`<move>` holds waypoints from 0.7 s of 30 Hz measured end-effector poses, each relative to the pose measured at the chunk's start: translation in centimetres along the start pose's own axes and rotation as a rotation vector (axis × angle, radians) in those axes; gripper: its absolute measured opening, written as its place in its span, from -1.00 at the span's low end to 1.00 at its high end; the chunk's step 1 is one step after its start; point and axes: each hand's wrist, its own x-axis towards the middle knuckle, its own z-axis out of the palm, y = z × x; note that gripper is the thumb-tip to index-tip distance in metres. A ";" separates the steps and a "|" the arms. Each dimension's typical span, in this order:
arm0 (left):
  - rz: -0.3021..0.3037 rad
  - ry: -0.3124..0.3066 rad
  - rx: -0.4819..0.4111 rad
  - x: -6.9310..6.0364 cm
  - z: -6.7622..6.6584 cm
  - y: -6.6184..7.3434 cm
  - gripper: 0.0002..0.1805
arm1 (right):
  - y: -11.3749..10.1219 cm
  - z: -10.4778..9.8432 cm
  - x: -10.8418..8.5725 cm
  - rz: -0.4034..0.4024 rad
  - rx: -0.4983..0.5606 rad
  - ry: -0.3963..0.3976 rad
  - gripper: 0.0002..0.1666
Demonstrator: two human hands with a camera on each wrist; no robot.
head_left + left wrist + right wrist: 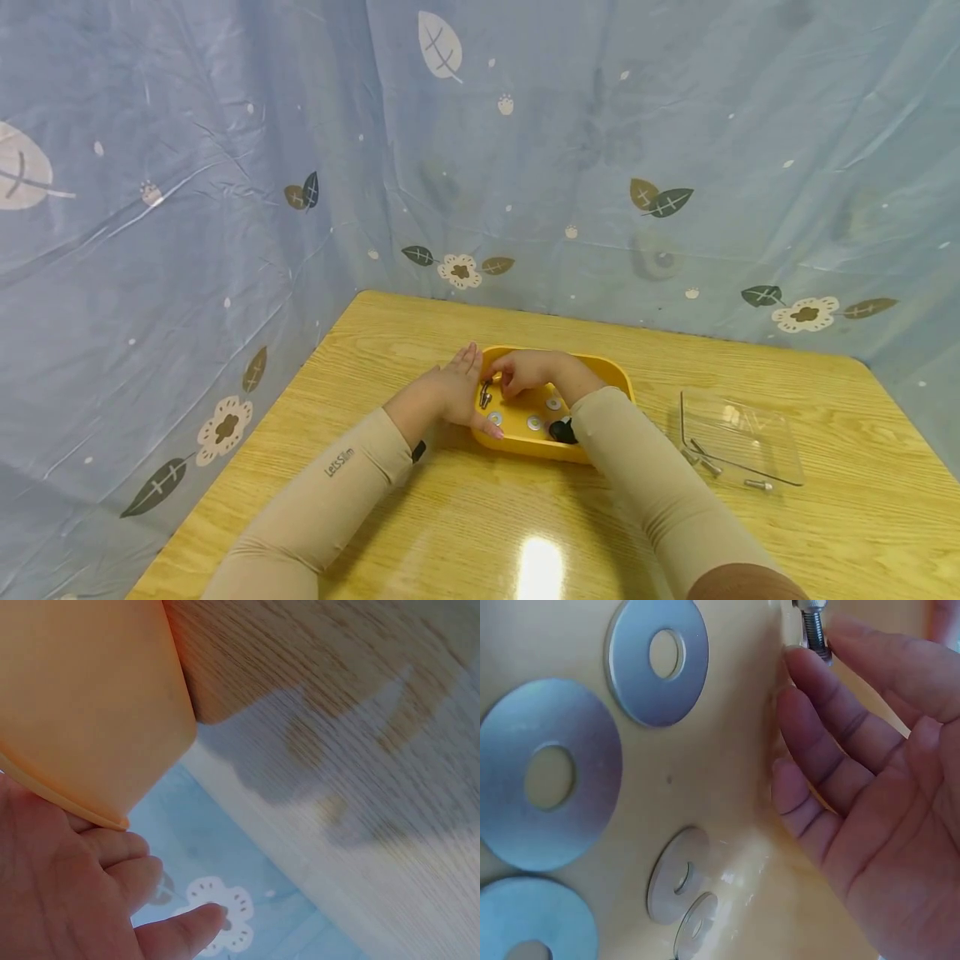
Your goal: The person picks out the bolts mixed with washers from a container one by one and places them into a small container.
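Observation:
A yellow plastic tray (540,450) stands on the wooden table, its outer wall (90,697) close up in the left wrist view. My left hand (450,392) grips its left end, thumb over the front rim, some fingers hidden behind the rim. Inside the tray, the fingertips of my right hand (528,371) reach into the left end. There, in the right wrist view, a metal bolt (814,628) is between thumb and fingers, partly cut off by the frame edge. Another bolt (486,401) lies beside them. Several flat metal washers (547,776) rest on the tray floor.
A black object (561,431) sits in the tray, partly hidden by my right forearm. To the right lies a clear plastic piece (772,442) with loose bolts (757,484) around it. A patterned blue curtain (540,183) hangs behind and at the left of the table.

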 end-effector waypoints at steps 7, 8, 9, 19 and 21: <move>0.004 0.000 0.001 -0.1 0.0 0.1 0.50 | 0.0 -0.1 -0.4 0.032 -0.084 0.052 -0.56; 0.003 0.000 0.004 -0.1 0.0 0.1 0.50 | 0.0 -0.1 -0.5 0.035 -0.107 0.066 -0.58; 0.001 0.002 0.007 -0.1 0.0 0.1 0.50 | 0.0 -0.2 -0.6 0.032 -0.133 0.079 -0.60; -0.011 -0.009 0.003 0.0 -0.1 0.0 0.51 | 0.4 -0.1 -1.0 0.080 -0.319 0.142 -0.71; -0.013 -0.014 -0.003 -0.1 -0.1 0.0 0.51 | 0.4 0.0 -1.1 0.096 -0.302 0.145 -0.71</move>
